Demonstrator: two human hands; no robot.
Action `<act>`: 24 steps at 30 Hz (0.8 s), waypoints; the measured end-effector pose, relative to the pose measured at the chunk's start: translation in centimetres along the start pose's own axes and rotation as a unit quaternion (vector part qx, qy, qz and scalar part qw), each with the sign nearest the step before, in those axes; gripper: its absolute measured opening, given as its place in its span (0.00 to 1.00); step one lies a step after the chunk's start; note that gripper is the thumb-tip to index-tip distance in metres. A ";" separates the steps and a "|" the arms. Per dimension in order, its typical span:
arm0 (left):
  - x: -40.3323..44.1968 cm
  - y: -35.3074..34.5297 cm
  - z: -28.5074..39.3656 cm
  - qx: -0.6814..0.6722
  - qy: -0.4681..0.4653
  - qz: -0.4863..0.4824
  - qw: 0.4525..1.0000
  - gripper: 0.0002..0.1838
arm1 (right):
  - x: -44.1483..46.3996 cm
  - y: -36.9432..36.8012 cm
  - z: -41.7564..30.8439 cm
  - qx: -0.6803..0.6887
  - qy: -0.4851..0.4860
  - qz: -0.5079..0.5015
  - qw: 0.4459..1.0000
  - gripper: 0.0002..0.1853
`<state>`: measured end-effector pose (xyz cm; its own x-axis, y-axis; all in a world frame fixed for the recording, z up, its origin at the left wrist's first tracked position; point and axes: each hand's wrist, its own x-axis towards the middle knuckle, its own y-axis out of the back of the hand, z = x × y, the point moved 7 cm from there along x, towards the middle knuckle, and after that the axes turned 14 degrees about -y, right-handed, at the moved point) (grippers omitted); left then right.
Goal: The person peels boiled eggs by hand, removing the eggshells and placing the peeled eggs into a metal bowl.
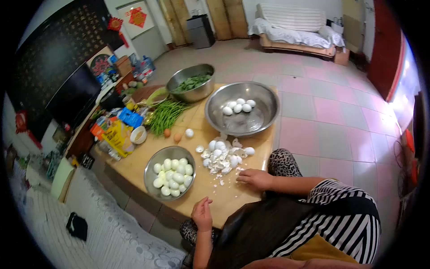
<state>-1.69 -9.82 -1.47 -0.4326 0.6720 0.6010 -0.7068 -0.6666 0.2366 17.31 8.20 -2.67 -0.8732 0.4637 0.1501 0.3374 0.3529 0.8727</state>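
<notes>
My left hand [203,214] is just off the table's near edge, fingers loosely bent and slightly apart, with nothing visible in it. Beside it stands a steel bowl [148,180] full of peeled eggs [172,175]. My right hand [256,179] lies low over the tabletop, fingers stretched toward small shell bits, holding nothing that I can see. Just beyond it is a heap of broken eggshells [220,165] with white-shelled eggs [249,151] around it. Farther back, a large steel basin [264,121] contains several white eggs [239,106] and a little water.
The wooden table [201,121] also bears two brown eggs [177,137], a white egg [189,132], green beans [166,115], a small white bowl [138,135], a yellow packet [118,137] and a steel pot of leafy greens [191,83]. A covered sofa [107,219] stands at left.
</notes>
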 end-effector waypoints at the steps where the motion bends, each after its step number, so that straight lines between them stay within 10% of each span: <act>1: -0.8 0.2 -0.8 0.015 0.004 0.009 1.000 0.11 | 0.0 -0.4 -0.2 0.009 0.015 -0.006 1.000 0.22; 7: -0.8 -0.9 -0.5 0.086 -0.016 0.025 0.996 0.08 | 0.0 5.0 -2.7 0.053 0.049 0.136 0.988 0.23; 13: -0.6 -2.2 -1.3 0.130 0.003 -0.036 0.991 0.08 | -0.2 0.7 -2.0 -0.044 0.113 -0.034 0.992 0.24; 21: -0.9 -1.7 -2.7 0.102 0.074 0.001 0.992 0.10 | -1.1 2.7 1.1 -0.016 -0.195 0.112 0.974 0.29; 24: -0.9 -1.6 -2.7 0.115 0.057 -0.008 0.992 0.10 | -1.5 1.5 -0.1 -0.032 -0.127 0.106 0.986 0.30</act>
<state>-1.69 -8.48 -4.45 -0.4916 0.7067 0.5089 -0.5736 -0.7025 0.4213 19.12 7.93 -1.57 -0.6663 0.7132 0.2178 0.4730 0.1784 0.8628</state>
